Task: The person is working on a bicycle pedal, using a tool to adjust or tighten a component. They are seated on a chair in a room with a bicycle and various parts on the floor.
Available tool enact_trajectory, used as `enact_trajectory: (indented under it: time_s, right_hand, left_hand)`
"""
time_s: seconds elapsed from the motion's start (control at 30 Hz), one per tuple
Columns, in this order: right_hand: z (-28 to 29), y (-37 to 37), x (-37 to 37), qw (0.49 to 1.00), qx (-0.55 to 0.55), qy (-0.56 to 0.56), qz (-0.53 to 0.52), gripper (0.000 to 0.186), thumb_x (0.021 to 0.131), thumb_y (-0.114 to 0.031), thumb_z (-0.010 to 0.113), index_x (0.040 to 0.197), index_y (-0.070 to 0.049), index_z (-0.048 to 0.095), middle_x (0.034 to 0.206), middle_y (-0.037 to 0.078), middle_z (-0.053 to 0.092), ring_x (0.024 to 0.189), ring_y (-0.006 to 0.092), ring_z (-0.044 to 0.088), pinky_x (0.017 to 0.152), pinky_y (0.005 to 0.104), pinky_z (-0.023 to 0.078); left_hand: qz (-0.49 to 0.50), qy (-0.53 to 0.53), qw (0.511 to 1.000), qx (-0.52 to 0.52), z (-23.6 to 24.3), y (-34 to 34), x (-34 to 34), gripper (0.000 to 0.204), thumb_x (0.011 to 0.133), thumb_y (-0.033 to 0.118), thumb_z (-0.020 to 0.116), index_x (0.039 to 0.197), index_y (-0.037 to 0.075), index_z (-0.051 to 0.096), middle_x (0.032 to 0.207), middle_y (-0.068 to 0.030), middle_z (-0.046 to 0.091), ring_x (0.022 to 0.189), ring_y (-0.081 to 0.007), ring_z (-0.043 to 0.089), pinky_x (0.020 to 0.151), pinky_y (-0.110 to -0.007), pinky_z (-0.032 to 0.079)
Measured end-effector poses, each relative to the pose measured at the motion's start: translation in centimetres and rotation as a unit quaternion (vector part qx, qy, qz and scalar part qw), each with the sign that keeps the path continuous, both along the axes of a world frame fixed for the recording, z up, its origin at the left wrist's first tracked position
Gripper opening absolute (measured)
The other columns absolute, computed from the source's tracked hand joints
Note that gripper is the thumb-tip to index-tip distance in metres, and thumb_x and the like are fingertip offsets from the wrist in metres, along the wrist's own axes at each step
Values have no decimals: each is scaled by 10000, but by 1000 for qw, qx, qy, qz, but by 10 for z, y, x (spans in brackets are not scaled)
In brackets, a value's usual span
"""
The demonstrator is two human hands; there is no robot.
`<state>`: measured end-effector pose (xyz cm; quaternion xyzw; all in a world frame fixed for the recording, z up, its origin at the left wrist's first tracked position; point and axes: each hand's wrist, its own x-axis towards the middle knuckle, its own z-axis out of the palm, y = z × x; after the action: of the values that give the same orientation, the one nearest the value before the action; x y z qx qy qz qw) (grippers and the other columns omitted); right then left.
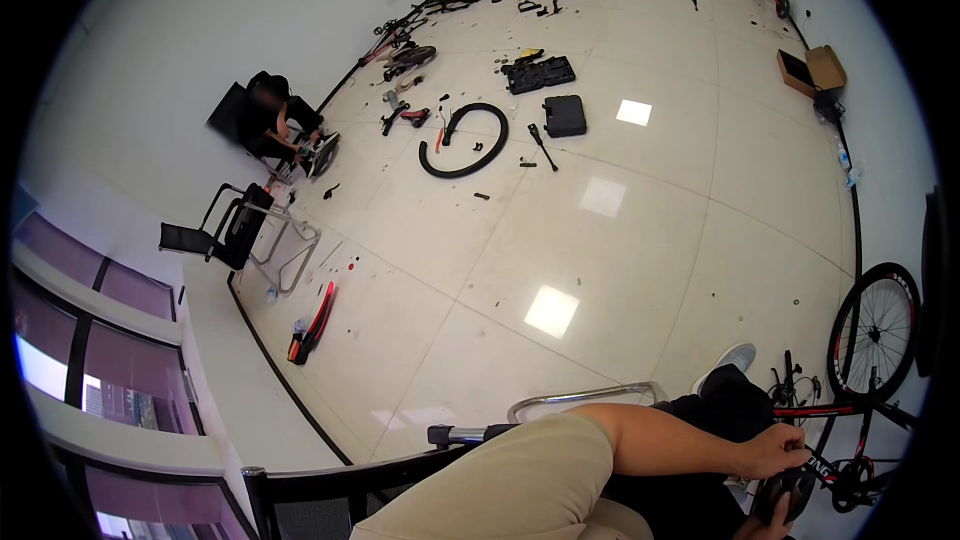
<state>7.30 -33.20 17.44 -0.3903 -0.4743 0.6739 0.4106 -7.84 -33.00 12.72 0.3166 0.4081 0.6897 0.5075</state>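
At the lower right, my left hand (773, 452) has its fingers drawn together just above a black rounded part (784, 496). What those fingers pinch, if anything, is too small to tell. My right hand (772, 522) is closed on the part from below, its fingers along the lower side; much of this hand is cut off by shadow and the frame's rim. Close beyond both hands is a bicycle frame (815, 410), dark with red and white markings. A spoked bicycle wheel (874, 332) stands upright against the wall there.
Further off lie a black tyre (500, 145), a dark tool case (565, 115), an open tool case (540, 75) and a floor pump (542, 147). A red and black mudguard (313, 324) lies near a black chair (245, 225). Another person (275, 125) sits at the left wall handling a small wheel.
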Motion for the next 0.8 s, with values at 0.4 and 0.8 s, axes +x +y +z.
enact_trajectory:
  time_s: [0.4,0.8]
  right_hand:
    - [-9,-9,5,996,-53,67,-14,492,823,-68,645,1270,70,492,1169,172,594,1071,268,615,966,395,501]
    - [-1,-36,21,992,-38,65,-98,472,742,-5,623,1198,86,544,1076,192,639,990,298,670,901,399,552]
  left_hand:
    - [-59,29,991,-115,21,-20,-12,386,948,330,635,729,23,554,652,-15,533,602,-88,494,541,-281,430]
    - [-198,124,966,-107,10,-35,-7,330,989,296,607,805,35,523,714,-1,547,676,-56,504,594,-240,425]
